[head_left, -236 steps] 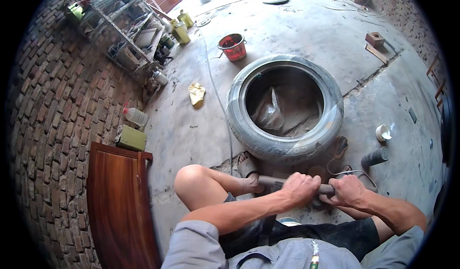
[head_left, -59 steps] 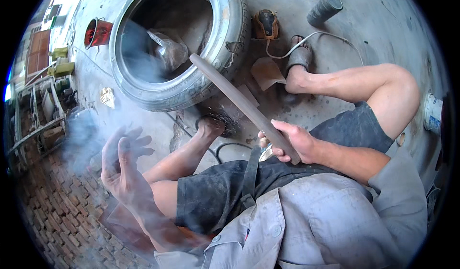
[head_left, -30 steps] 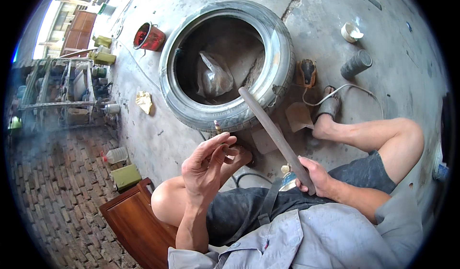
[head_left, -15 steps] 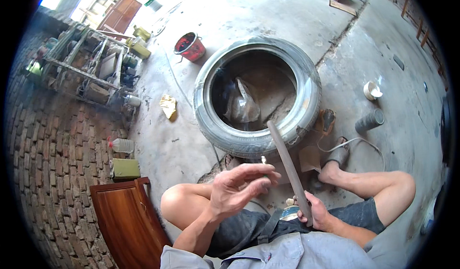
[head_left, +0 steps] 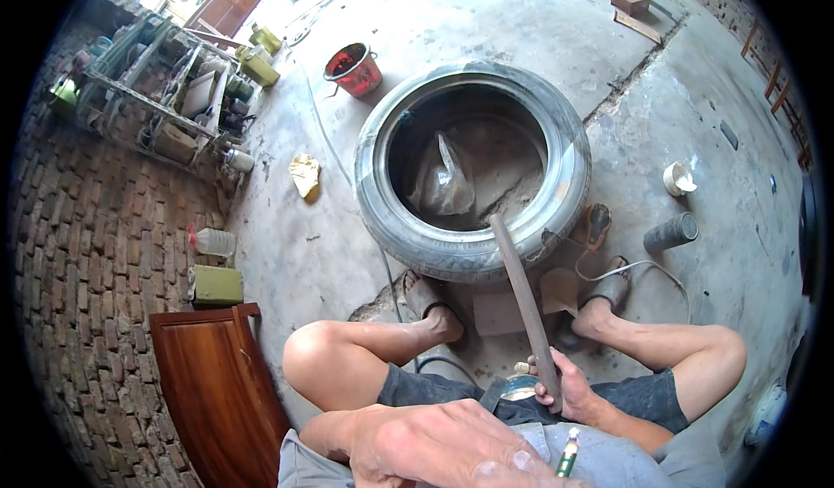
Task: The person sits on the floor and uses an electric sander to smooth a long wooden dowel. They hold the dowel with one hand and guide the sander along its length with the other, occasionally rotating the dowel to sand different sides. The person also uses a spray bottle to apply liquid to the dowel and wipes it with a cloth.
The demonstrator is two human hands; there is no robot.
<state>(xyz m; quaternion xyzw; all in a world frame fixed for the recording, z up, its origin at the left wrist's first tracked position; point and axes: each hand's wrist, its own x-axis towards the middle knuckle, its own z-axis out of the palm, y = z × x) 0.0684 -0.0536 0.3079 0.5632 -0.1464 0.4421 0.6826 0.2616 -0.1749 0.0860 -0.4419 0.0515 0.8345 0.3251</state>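
Note:
My right hand (head_left: pixel 569 385), low over my lap, is closed round the lower end of a long grey-brown stick (head_left: pixel 521 293). Its far end overlaps the near rim of a large tyre (head_left: pixel 395 236) lying flat on the floor; I cannot tell if they touch. My left hand (head_left: pixel 443 445) is close in front of my chest at the lower edge. A thin cigarette-like stick (head_left: pixel 568 455), green with a whitish tip, shows at its fingers, which are partly cut off by the picture edge. A clear plastic bag (head_left: pixel 450 191) sits inside the tyre ring.
A red bucket (head_left: pixel 354 73) stands beyond the tyre. By my feet are a corded tool (head_left: pixel 597 226) and a dark cylinder (head_left: pixel 671 233). A cluttered rack (head_left: pixel 161 89), a green can (head_left: pixel 217 286) and a wooden panel (head_left: pixel 217 384) line the brick wall at left.
My left hand has come down and back toward my chest, with the cigarette-like stick still in its fingers. The right hand keeps its hold on the long stick, hardly moved. The view has shifted slightly.

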